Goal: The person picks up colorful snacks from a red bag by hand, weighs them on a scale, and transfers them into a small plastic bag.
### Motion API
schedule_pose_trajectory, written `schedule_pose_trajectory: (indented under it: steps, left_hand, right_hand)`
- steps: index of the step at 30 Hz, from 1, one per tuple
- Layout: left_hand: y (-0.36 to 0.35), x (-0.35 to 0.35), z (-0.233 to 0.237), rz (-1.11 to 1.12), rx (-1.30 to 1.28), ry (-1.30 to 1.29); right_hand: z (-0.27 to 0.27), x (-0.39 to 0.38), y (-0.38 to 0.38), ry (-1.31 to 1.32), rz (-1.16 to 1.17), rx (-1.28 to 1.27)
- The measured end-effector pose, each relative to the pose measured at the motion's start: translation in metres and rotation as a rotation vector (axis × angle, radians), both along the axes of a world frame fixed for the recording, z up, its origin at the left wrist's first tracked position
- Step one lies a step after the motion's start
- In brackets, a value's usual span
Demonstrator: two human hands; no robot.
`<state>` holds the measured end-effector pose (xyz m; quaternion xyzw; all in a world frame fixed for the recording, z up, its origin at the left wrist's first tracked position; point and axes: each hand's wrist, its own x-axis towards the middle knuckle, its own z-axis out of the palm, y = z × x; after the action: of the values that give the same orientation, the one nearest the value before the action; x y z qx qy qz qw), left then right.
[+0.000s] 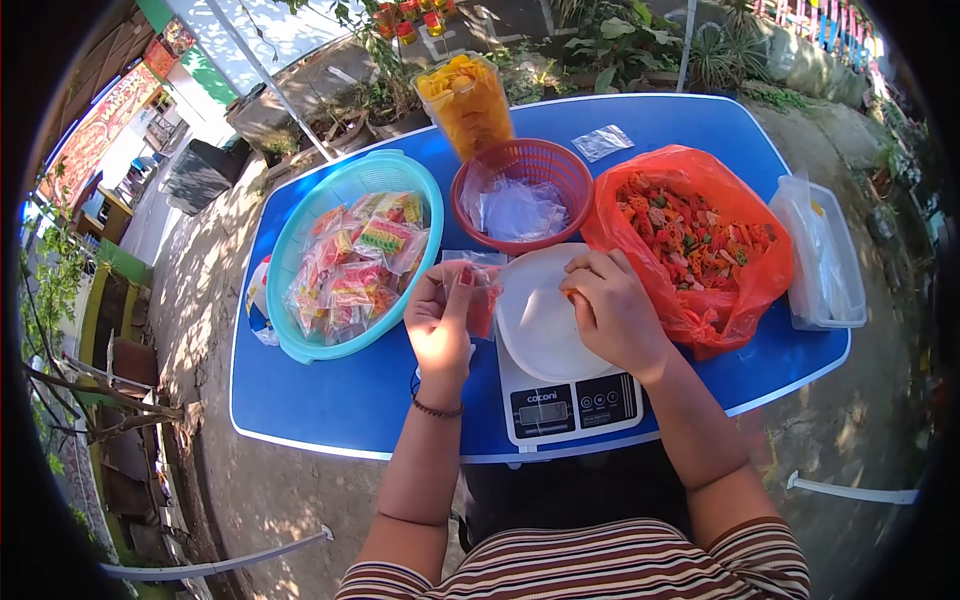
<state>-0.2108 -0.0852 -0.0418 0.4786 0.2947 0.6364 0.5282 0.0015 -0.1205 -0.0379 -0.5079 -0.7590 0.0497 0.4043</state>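
My left hand (438,318) pinches a small clear plastic bag (483,308) with reddish contents, just left of the white plate (535,318). The plate rests on a white kitchen scale (514,412), whose display I cannot read. Over the plate's right side is my right hand (615,312), its fingers curled together. A bit of orange shows at those fingertips, too small to name. To the right, an open red plastic bag (718,325) holds many orange-red snack pieces (685,235). A red basket (522,240) with clear empty bags (525,208) stands behind the plate.
A turquoise basket (425,190) full of packed snack bags (365,250) stands at the left of the blue table (400,415). At the back are a tub of yellow chips (465,100) and a flat clear packet (602,142). A lidded plastic box (825,260) sits at the right edge.
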Motion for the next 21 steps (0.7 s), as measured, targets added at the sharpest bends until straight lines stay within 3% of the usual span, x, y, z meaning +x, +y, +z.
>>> schedule_pose_trajectory:
  steps: [2,8,11,17,21]
  left_hand:
    - [-0.003,0.002,-0.001,-0.044,-0.006,0.086]
    - [-0.015,0.006,0.003,-0.181,-0.059,0.207]
    - [-0.018,0.003,0.01,-0.246,-0.104,0.205]
    - [-0.019,0.003,0.01,-0.337,-0.054,0.203]
    - [-0.02,0.001,0.01,-0.368,-0.039,0.243]
  right_hand:
    - [0.004,-0.001,0.001,0.123,0.044,0.013]
    - [0.008,-0.008,-0.008,0.969,0.348,-0.164]
    - [0.011,-0.005,-0.007,0.965,0.478,-0.241]
    - [0.011,0.0,-0.006,1.136,0.529,-0.389]
    - [0.004,0.005,-0.004,1.086,0.567,-0.446]
